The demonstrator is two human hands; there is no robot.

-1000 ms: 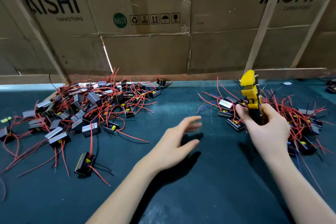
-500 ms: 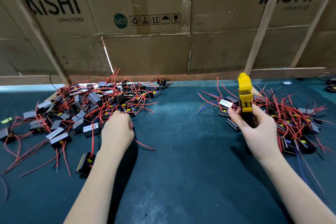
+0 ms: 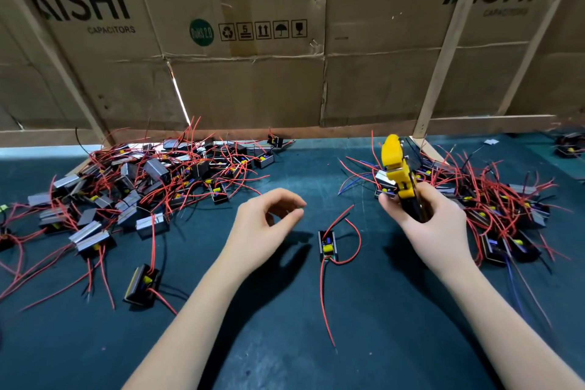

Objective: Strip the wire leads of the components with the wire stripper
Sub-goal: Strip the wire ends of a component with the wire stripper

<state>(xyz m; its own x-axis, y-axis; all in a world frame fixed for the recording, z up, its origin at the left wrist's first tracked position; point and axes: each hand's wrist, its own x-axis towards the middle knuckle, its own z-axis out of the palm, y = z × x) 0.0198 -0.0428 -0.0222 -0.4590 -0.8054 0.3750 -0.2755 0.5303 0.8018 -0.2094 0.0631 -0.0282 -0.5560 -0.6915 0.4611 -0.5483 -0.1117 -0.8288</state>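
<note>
One component on the mat btwn both hands, stripper held up at the right.
Left hand [image 3: 264,225] hovers just left of the lone component [image 3: 328,245], fingers loosely curled, holding nothing; its red leads [image 3: 323,294] trail toward the person. Right hand [image 3: 427,225] grips the yellow wire stripper [image 3: 397,172] w/ head pointing up. Farther back, component piles lie left [image 3: 142,180] & right [image 3: 493,196] on the green mat [image 3: 285,342], cardboard wall [image 3: 253,89] behind.
</note>
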